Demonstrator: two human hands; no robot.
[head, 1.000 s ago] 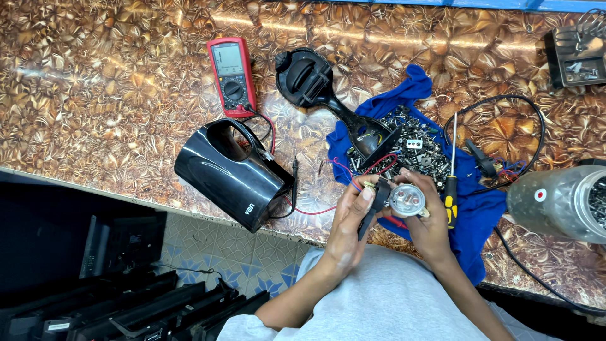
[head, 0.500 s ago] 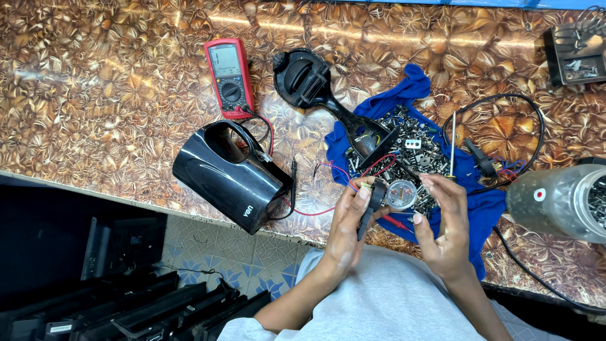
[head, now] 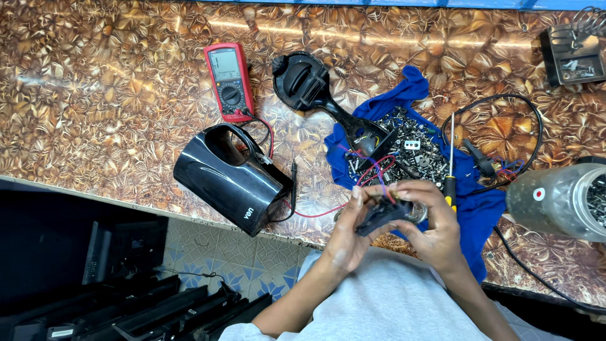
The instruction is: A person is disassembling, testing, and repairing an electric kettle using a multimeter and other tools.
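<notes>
Both hands meet at the counter's front edge around a small black part (head: 379,216) with thin wires and a round clear piece. My left hand (head: 347,235) grips the black part from the left. From the right, my right hand (head: 434,233) closes on the same part, fingers curled over the clear piece. Just left lies a black kettle body (head: 227,180) on its side. A black handle and base piece (head: 309,85) lies farther back. Red and black wires run from the held part toward the blue cloth (head: 470,202).
A red multimeter (head: 228,81) with leads lies behind the kettle. The blue cloth carries a heap of screws (head: 413,148) and a yellow-handled screwdriver (head: 450,170). A clear jar (head: 555,199) lies at the right, a soldering stand (head: 571,57) at the back right.
My right hand, off the part half a second ago, has come back onto it. Both hands now hold it a little lower, nearer the counter's edge.
</notes>
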